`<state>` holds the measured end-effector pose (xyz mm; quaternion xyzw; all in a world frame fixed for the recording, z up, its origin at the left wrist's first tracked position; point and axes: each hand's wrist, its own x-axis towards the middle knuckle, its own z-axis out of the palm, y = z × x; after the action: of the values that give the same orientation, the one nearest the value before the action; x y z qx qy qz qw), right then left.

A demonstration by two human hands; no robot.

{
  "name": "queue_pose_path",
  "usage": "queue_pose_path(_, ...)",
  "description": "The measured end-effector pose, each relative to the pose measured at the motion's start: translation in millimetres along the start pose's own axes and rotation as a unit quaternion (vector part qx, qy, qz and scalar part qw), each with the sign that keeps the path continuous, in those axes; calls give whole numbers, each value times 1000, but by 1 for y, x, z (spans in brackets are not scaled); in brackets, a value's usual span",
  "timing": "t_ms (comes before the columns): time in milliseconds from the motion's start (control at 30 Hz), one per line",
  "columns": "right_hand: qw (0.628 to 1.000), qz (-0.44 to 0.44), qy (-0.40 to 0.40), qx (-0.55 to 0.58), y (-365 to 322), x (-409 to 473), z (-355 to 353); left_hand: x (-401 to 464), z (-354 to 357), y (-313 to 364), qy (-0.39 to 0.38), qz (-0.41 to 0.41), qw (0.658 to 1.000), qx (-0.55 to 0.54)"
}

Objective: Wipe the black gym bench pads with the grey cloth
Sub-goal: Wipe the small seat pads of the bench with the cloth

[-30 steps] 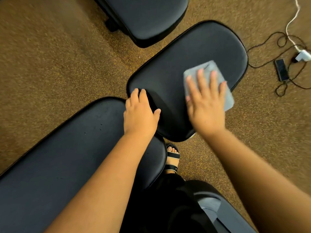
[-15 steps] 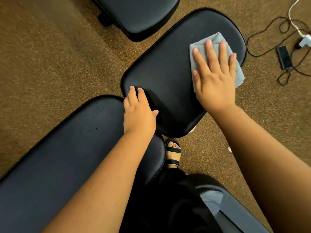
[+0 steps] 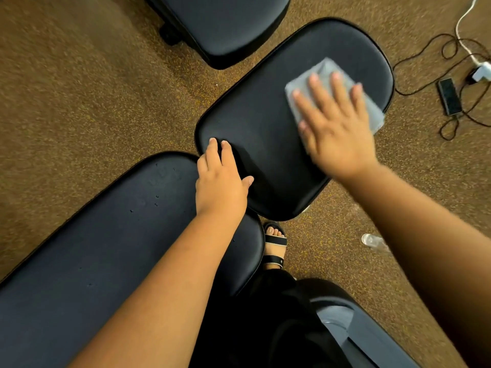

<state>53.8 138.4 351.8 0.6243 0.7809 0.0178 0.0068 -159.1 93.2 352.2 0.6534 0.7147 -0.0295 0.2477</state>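
Head view, left to right. Long bench pad [image 3: 101,251] runs across the lower left; small marks show on its surface, and I can't say if it has been wiped. My left hand [image 3: 221,185] rests where that pad meets the seat pad [image 3: 255,123], fingers straight and relaxed on the black vinyl, holding nothing, bracing by the look of it. Seat pad sits centre, and I judge it the one in hand: a wipe is under way on its far right part, near the edge. Grey cloth [image 3: 326,75] lies flat there, one corner hanging just past the pad's right rim. My right hand [image 3: 337,128] presses it with flat, spread fingers, grip apart, nothing pinched; hand is blurred. A third pad [image 3: 225,25] at the top looks untouched, so I rate the task partway. Phone [image 3: 450,92] and cables lie on the carpet at far right.
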Motion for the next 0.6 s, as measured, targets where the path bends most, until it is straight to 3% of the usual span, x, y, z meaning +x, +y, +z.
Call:
queue_pose_path(133,993,116,-2,14,24,43,-12,-1,1,0,4,2,1000,-3)
queue_pose_path(233,992,125,0,14,5,42,-8,-1,1,0,4,2,1000,-4)
queue_pose_path(433,997,-72,-28,-17,-46,-24,12,0,1,-3,7,8,1000,-9)
queue_pose_path(533,979,-190,-56,-39,-33,-30,10,-1,3,-5,15,15,1000,1)
queue_pose_path(600,972,-219,-60,-54,-11,-12,5,-1,4,-5,16,16,1000,3)
